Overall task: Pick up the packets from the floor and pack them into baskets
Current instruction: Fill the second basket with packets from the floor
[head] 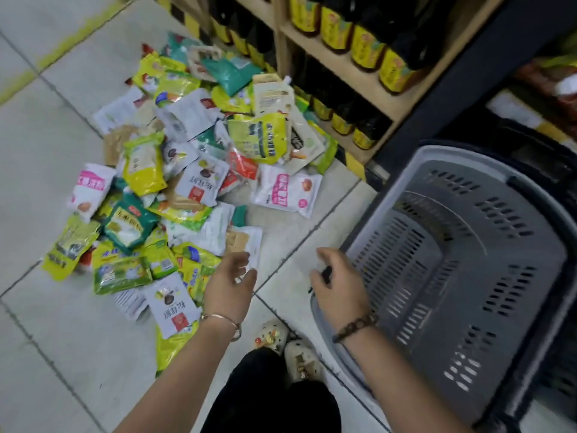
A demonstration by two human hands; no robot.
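Tiled floor point(46, 182) carries the packets point(175, 189); our left hand point(229, 282) hovers loose-fingered, empty, over their near edge; our right hand point(338, 284) sits on the basket point(499, 232) rim, grip unclear to us.

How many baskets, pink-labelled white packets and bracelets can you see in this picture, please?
Baskets: 1
Pink-labelled white packets: 2
Bracelets: 2
Total: 5
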